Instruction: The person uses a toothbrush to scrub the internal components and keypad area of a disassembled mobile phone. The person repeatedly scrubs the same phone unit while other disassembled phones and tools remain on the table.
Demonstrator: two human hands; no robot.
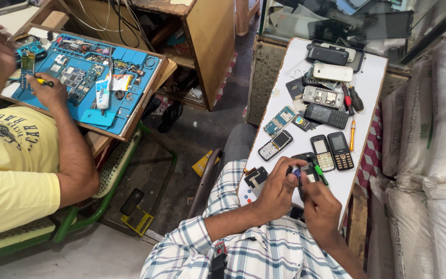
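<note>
Gripping a small dark phone part (305, 173) between them, the left hand (277, 191) and right hand (320, 206) close around it over the near edge of the white desk (372, 77), a green-handled screwdriver (320, 174) just beside the fingers. Keypad phones (332, 151) lie further up the desk, circuit boards (280, 120) toward its left edge. At the far left, a co-worker's hand (50, 90) rests on a blue mat (130, 57).

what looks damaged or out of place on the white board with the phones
Several phones lie opened up: a bare blue-green circuit board sits loose at the white board's left edge, and a grey keypad phone body has no front cover. The left hand and right hand work on a small dark phone part.
</note>
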